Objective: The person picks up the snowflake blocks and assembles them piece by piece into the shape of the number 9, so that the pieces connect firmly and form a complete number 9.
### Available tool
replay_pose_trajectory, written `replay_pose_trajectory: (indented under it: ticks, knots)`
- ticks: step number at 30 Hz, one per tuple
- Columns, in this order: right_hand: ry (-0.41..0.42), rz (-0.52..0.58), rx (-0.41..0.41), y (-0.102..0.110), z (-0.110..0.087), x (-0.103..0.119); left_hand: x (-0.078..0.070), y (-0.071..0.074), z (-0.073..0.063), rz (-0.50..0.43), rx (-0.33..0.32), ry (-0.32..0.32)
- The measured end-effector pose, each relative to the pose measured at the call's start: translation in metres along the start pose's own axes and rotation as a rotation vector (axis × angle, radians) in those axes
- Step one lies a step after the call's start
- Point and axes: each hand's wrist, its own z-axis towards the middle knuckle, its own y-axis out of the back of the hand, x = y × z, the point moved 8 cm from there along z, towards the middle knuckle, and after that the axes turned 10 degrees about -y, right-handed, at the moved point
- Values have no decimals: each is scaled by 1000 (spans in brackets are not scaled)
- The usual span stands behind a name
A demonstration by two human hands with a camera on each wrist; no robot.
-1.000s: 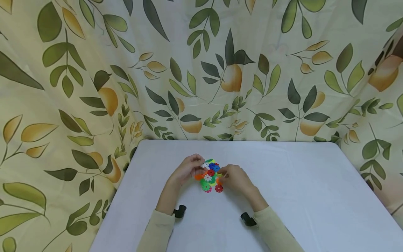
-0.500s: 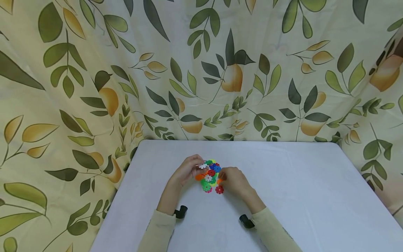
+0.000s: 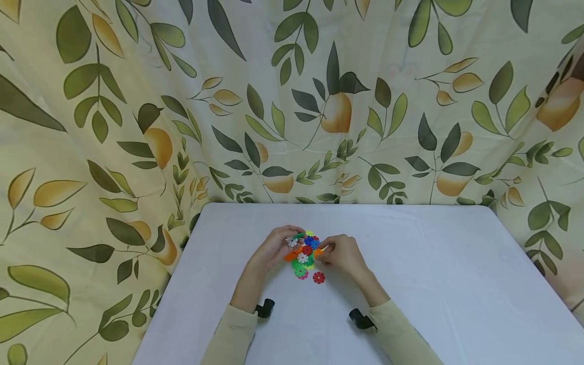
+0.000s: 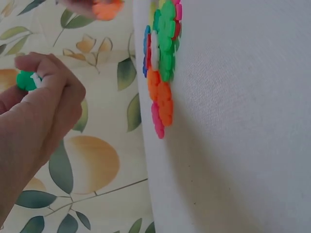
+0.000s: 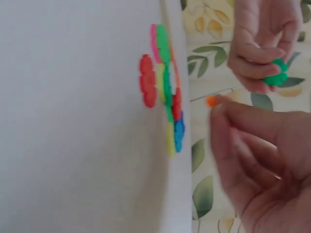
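A small pile of colourful notched plastic discs (image 3: 301, 267) lies on the white table, in green, red, blue, orange, pink, yellow and white. My left hand (image 3: 272, 248) is raised at the pile's left side and pinches a green disc (image 4: 23, 80) with a white disc (image 3: 292, 242) against it; the left wrist view shows just an edge of the white one. To the right of the pile, my right hand (image 3: 343, 255) pinches an orange disc (image 5: 211, 101) between thumb and forefinger, above the table. A single red disc (image 3: 319, 277) lies apart at the pile's near right.
The white table (image 3: 433, 284) stretches out on both sides of the pile. Behind it hangs a leaf-and-fruit patterned curtain (image 3: 333, 152). A black camera piece sits at the left wrist (image 3: 265, 308) and another at the right wrist (image 3: 360, 319).
My right hand has picked an orange disc from the pile's right side and lifted it. My left hand has turned slightly, so the white disc faces the head camera more.
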Motion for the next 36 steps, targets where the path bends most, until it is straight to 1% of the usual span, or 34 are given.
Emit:
replay_pose_trajectory:
  ticks: [2,4,7,11,14,17,20,24,29,36]
  knots:
    - [17,125,-21,8,0,2,0,-3,0,29,23,2]
    - [37,247,-20,14,0,5,1,-6,0,51,44,-2]
    - [37,412,28,17,-1,9,1,-10,0,73,57,0]
    - [8,530,85,19,-2,11,2,-12,-2,120,55,6]
    - [-10,559,88,21,-3,10,2,-12,-4,136,46,13]
    - [-25,567,83,22,-2,9,2,-13,-4,121,39,11]
    - [-32,573,86,21,-1,8,2,-15,-4,106,47,-4]
    - [-32,582,95,21,0,9,1,-17,-4,101,79,-19]
    - [-19,583,96,20,-3,13,5,-20,-4,110,122,-8]
    - [-32,578,62,19,-6,15,10,-24,-3,161,121,-12]
